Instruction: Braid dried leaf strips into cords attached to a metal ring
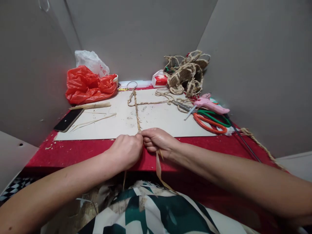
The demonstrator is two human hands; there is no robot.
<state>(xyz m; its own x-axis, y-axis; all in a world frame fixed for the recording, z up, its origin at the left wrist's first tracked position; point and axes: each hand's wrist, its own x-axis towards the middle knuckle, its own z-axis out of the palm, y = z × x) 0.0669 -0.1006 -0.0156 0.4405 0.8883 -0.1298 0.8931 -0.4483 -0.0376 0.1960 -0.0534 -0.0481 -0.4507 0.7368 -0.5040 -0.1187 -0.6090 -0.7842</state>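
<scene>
A braided straw rope [137,113] runs down the white board toward me, its near end pinched between my two hands at the board's front edge. My left hand [128,149] is closed in a fist around the strands, with a thin strand hanging below it. Against it, my right hand [157,141] is closed too, thumb and forefinger at the rope's end. A flat loose straw strip [159,167] hangs from the right palm to my lap. The fingers hide how the strands cross.
Scissors with orange and green handles [207,123] and a pink glue gun [211,104] lie at right, before a heap of straw rope [187,76]. At left are a phone [69,120], loose straw strips [95,121] and a red plastic bag [89,86]. Grey panels enclose the table.
</scene>
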